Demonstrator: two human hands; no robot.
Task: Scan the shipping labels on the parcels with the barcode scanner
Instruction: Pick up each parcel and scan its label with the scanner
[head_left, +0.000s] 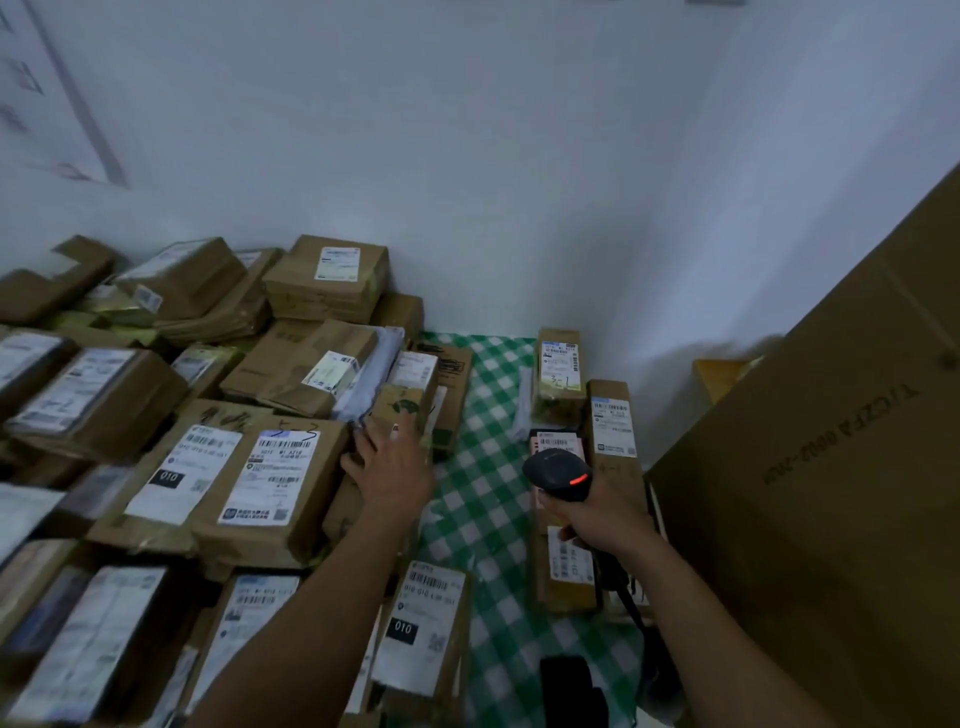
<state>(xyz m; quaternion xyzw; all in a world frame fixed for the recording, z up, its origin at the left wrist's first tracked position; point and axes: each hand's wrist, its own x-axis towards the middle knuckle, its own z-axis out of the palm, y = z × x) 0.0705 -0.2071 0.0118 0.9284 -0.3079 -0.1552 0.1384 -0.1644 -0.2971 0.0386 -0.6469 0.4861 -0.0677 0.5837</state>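
Cardboard parcels (291, 364) are heaped on the checked surface (488, 395), to my left. Fingers of my left hand (392, 462) rest spread, unclenched, on a small parcel (402, 405); my right hand (597, 514) grasps the barcode scanner (558, 473). Advice: turn the label up, aim squarely.

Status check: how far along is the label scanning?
Likely done: a few parcels set apart on the checked cloth, though nothing proves they were scanned. In hand: the right hand grips the scanner, its red light on; the left hand touches a small carton. Left: the large pile, by far the bulk.
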